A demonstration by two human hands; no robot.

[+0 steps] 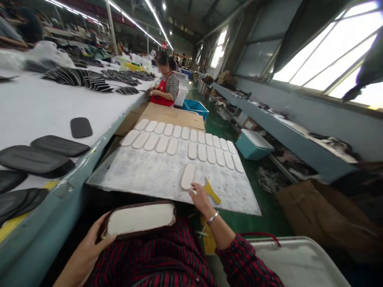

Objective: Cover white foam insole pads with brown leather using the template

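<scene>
In my left hand [97, 239] I grip a long, rounded block [140, 219] with a white top face and dark brown sides, possibly a stack of pieces, held above my lap. My right hand [202, 198] has its thumb and fingers at the near end of a white oval pad [188, 175], which lies on the whitish board [143, 173]. Right of that hand, a yellow spreader [212, 192] with a wide end rests on the board. Rows of similar white pads [161, 143] cover the board's far part.
The long table [36, 103] at left carries black oval pieces [38, 159] and fanned dark stacks [80, 78]. A cardboard sheet [176, 115] adjoins the board's far side. Beyond it sits a person in a red apron [164, 87]. Blue bins [254, 145] and a brown carton [323, 211] stand at right.
</scene>
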